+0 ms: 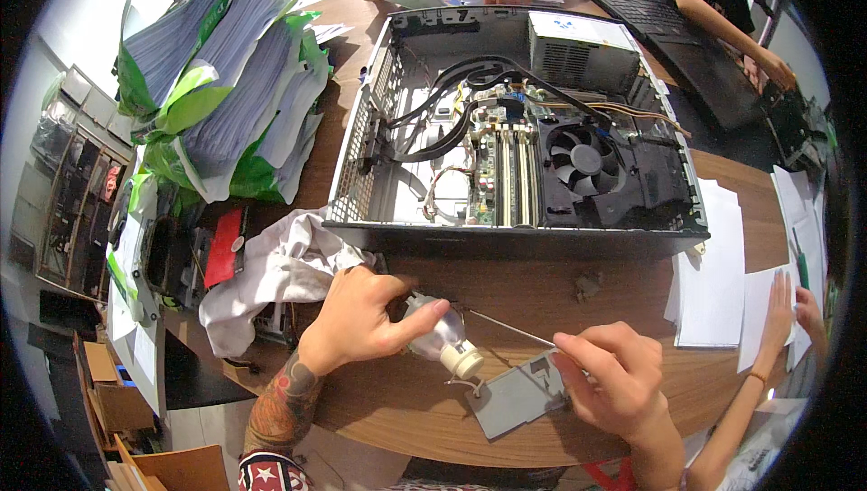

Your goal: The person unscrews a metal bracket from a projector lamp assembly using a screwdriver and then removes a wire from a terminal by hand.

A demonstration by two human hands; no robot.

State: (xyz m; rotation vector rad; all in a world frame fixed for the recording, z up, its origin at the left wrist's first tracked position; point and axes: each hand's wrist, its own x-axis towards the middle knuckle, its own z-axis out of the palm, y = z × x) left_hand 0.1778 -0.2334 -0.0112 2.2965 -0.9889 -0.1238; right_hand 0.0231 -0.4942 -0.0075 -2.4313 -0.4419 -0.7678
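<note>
My left hand (366, 315) is closed around a projector lamp (441, 333), its glassy reflector between thumb and fingers. The lamp's cream-coloured base tilts toward the lower right, with a short pale wire beside it. Between the fingertips of my right hand (616, 378) is a thin metal rod (506, 327), which slants up to the lamp's far side. Whether its tip touches the lamp I cannot tell. Below the rod is a flat grey plate (515, 401) with a cut-out corner; its right end lies close under my right hand.
An opened computer case (492, 240) with fan and cables stands just beyond my hands. A crumpled white cloth (284, 261) and tall paper stacks (226, 66) are at the left. White sheets (709, 283) lie at the right, near another person's hands (777, 310). More people work across the table.
</note>
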